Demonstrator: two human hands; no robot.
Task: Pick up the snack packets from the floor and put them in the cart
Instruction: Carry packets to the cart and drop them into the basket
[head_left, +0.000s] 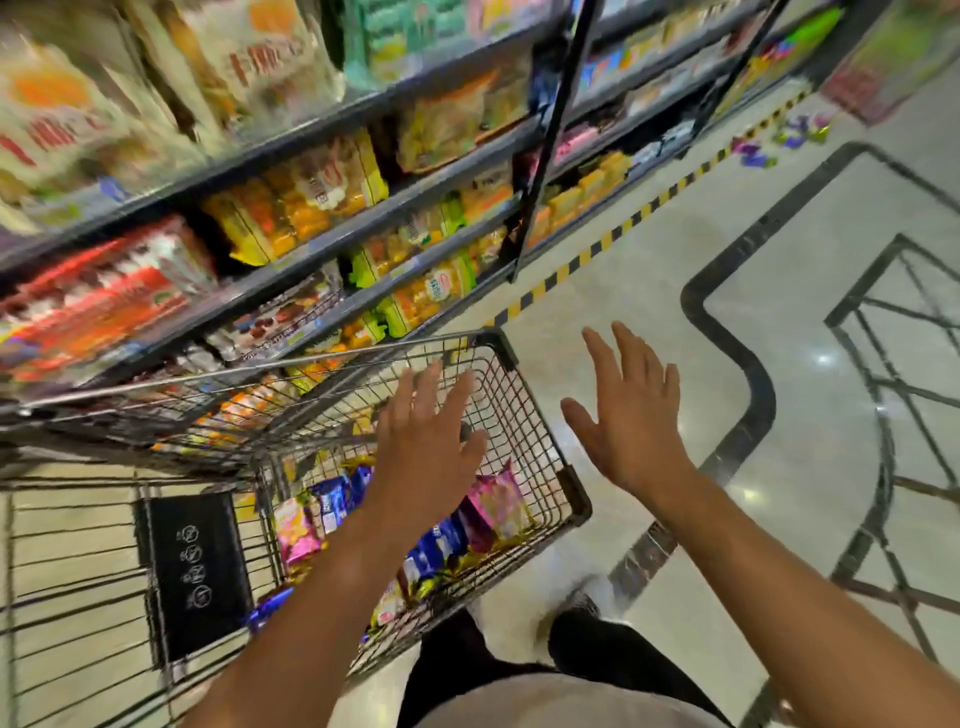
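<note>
A wire shopping cart (540, 441) stands in front of me, beside the shelves. Several snack packets lie in its basket, among them a pink one (501, 504) and blue ones (439, 543). My left hand (426, 441) hovers above the basket with fingers spread, holding nothing. My right hand (631, 410) is raised over the floor just right of the cart, fingers straight and empty. Far down the aisle, several purple and green packets (779, 143) lie scattered on the floor.
Stocked shelves (311, 218) run along the left, edged by yellow-black tape (613, 236) on the floor. The pale tiled floor (649, 291) with dark inlay lines stretches to the right. My legs show at the bottom. The cart's folded child seat (195, 571) sits at lower left.
</note>
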